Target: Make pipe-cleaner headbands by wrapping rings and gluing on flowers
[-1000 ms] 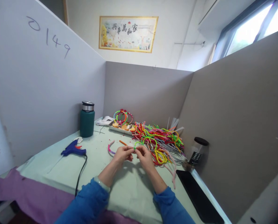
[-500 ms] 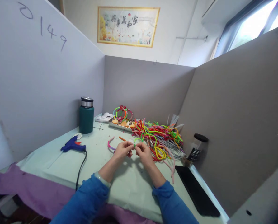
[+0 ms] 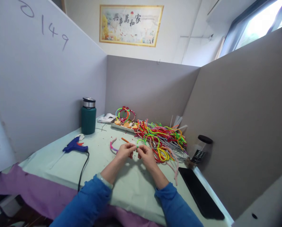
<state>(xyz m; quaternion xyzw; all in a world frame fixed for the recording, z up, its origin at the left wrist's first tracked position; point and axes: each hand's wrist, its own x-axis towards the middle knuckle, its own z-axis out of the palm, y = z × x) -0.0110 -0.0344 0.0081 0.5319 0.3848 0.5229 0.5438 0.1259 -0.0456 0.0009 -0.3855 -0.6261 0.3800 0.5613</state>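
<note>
Viewpoint dipped slightly; left hand [image 3: 125, 152] and right hand [image 3: 146, 155] still pinching small green piece [image 3: 137, 147], near-left of pipe-cleaner pile [image 3: 161, 135]; blue glue gun [image 3: 75, 146] on table [image 3: 133, 184], left.

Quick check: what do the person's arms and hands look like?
The left hand and right hand are ungloved. Both sleeves are blue and wrinkled. A pale band, possibly a bangle, shows at the left sleeve's end.
</note>
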